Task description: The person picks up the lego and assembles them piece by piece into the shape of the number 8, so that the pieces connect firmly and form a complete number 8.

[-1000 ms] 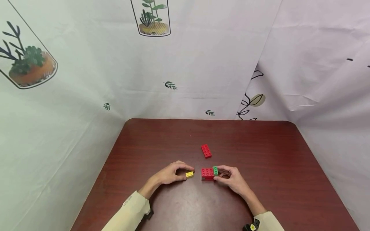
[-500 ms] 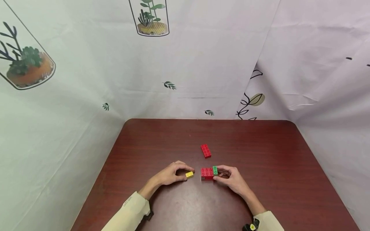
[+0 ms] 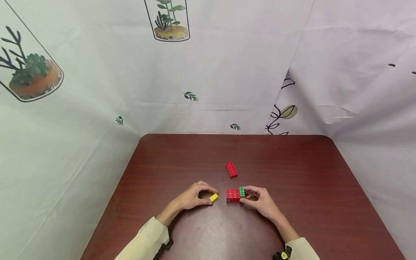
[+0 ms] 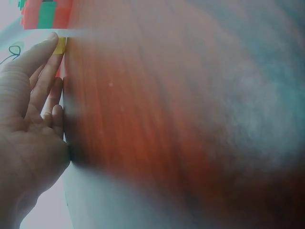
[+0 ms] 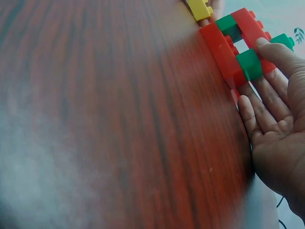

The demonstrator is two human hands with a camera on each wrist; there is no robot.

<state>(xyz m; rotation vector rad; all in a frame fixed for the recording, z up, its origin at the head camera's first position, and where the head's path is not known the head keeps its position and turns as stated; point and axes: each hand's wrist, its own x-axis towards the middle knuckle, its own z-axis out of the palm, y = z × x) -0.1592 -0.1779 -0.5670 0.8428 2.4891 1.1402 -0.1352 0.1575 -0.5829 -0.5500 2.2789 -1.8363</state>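
Observation:
Between the thumb and fingertips of my left hand [image 3: 192, 196] is a small yellow building brick [image 3: 213, 197], held low over the table. Just to its right stands a stack of building bricks [image 3: 232, 195]. In the right wrist view the stack has a red brick [image 5: 221, 51] at the bottom, two green bricks above it, then another red brick. A small green brick [image 3: 242, 191] sits on top at the right end. My right hand [image 3: 261, 200] grips the stack by that end, thumb on the near side, fingers partly hidden behind.
A loose red brick [image 3: 231, 169] lies beyond the stack, set at a slant. The brown table [image 3: 286, 159] runs back to a white printed cloth [image 3: 211, 72], which also hangs at both sides.
The yellow brick has turned slightly in my left fingers, and the left thumb has shifted a little to the right. My right hand and the stack hold still.

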